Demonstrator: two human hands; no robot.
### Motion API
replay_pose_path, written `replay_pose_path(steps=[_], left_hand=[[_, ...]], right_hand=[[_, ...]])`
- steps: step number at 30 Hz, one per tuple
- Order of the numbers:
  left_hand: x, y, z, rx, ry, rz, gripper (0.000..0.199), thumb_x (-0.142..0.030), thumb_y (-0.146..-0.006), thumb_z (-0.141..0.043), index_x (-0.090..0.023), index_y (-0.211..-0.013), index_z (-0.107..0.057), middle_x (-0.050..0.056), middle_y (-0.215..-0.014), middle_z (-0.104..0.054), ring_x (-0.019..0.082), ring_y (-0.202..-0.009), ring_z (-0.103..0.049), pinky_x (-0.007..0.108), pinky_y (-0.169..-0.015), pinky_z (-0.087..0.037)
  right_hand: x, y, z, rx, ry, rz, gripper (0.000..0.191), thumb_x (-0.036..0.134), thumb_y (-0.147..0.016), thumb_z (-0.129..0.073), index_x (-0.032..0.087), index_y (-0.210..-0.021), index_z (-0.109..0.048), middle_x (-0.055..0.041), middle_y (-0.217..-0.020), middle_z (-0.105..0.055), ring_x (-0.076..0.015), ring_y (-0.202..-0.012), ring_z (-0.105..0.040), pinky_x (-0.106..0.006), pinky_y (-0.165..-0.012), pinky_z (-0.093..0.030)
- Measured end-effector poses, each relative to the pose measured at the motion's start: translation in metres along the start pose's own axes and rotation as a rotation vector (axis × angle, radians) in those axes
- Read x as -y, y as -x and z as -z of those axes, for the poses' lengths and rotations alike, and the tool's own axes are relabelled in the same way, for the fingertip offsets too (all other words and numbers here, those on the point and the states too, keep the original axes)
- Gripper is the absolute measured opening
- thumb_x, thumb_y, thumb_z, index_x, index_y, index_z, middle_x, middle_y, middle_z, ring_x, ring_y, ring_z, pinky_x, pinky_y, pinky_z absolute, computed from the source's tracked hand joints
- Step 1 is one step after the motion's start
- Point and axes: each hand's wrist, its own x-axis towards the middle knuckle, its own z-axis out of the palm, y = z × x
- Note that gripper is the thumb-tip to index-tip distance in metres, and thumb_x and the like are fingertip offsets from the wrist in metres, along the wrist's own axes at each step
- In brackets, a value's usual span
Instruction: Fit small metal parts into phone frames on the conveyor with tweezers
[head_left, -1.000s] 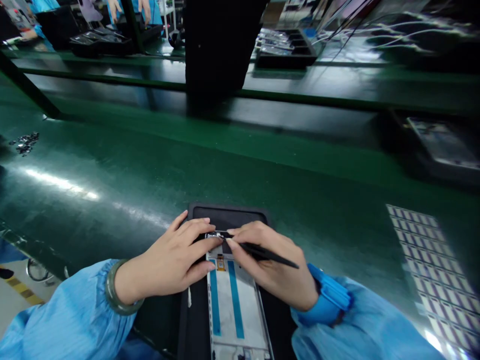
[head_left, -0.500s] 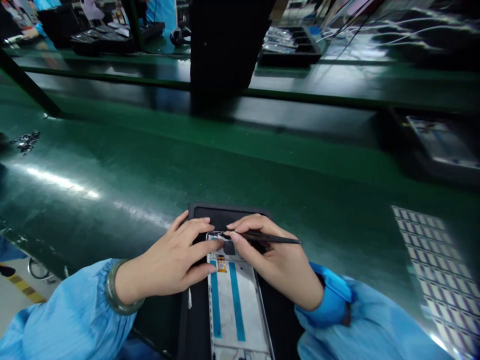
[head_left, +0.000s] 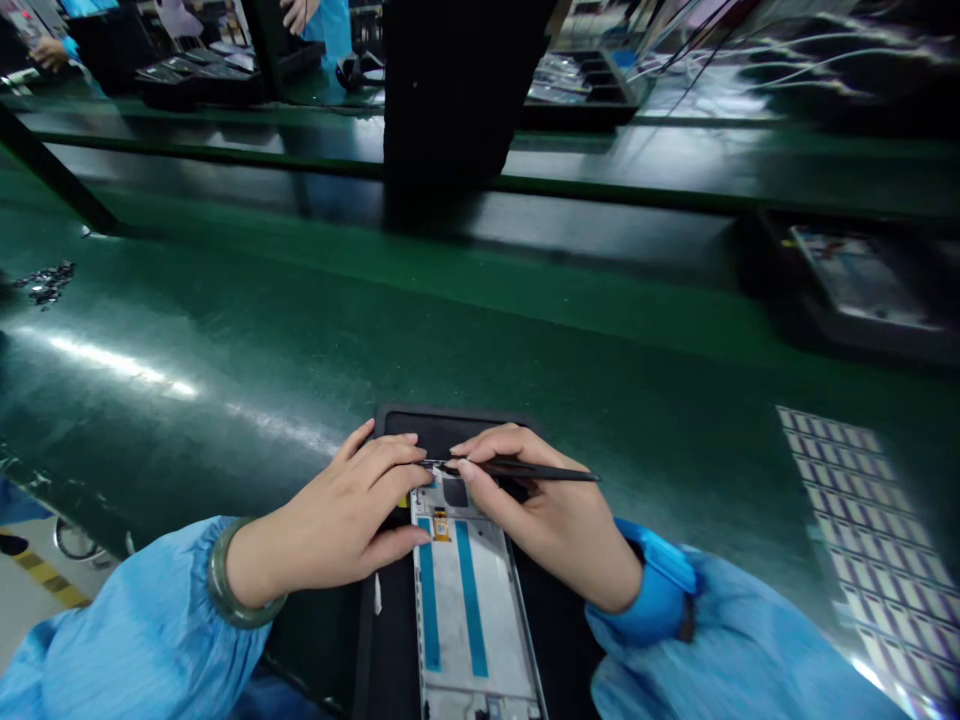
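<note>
A broad, glossy dark-green workbench surface fills most of the view, its scuffed near edge cutting across the lower left. A long, pale streak of reflected light lies on its left side. A slanted dark-green metal post meets the bench at upper left, and a tall, flat black panel rises at top centre. A narrow dark-green rail runs across, with a shiny green far bench behind it. Blurred white cables trail at upper right. At lower left, yellow-and-black striped tape crosses the pale grey floor.
</note>
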Motion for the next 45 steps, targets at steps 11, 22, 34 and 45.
replay_pose_path(steps=[11, 22, 34, 45], left_hand=[[0.0001, -0.0008, -0.0011, 0.026, -0.059, -0.009, 0.036, -0.029, -0.094, -0.044, -0.019, -0.129, -0.043, 0.011, -0.129, -0.043, 0.025, -0.131, -0.028, 0.054, -0.110, -0.019], [-0.0012, -0.0015, -0.0004, 0.015, -0.043, 0.003, 0.034, -0.027, -0.094, -0.043, -0.019, -0.127, -0.043, 0.011, -0.127, -0.043, 0.025, -0.131, -0.028, 0.054, -0.110, -0.019], [-0.0011, -0.0013, -0.0009, 0.006, -0.055, -0.011, 0.035, -0.027, -0.094, -0.042, -0.019, -0.128, -0.042, 0.012, -0.127, -0.044, 0.026, -0.130, -0.030, 0.055, -0.108, -0.021], [0.0000, -0.0015, -0.0012, 0.017, -0.063, -0.010, 0.035, -0.028, -0.093, -0.044, -0.019, -0.127, -0.043, 0.011, -0.128, -0.043, 0.024, -0.131, -0.028, 0.054, -0.109, -0.019]], right_hand=[[0.0006, 0.0009, -0.0011, -0.013, 0.029, 0.023, 0.004, 0.019, -0.083, -0.056, 0.022, -0.086, -0.056, -0.0031, -0.084, -0.065, -0.0172, -0.080, -0.063, -0.030, -0.070, -0.051], [-0.0009, 0.0017, -0.0008, -0.017, 0.047, 0.041, 0.009, 0.016, -0.083, -0.058, 0.022, -0.088, -0.055, -0.0025, -0.085, -0.064, -0.0161, -0.082, -0.062, -0.028, -0.069, -0.051], [0.0013, 0.0005, -0.0048, -0.017, 0.121, 0.131, 0.012, 0.013, -0.083, -0.057, 0.023, -0.088, -0.053, -0.0017, -0.085, -0.065, -0.0147, -0.081, -0.063, -0.027, -0.070, -0.051], [0.0011, 0.0027, -0.0031, -0.116, 0.083, 0.098, 0.013, 0.012, -0.080, -0.060, 0.021, -0.087, -0.054, -0.0020, -0.082, -0.064, -0.0153, -0.077, -0.063, -0.028, -0.067, -0.052]])
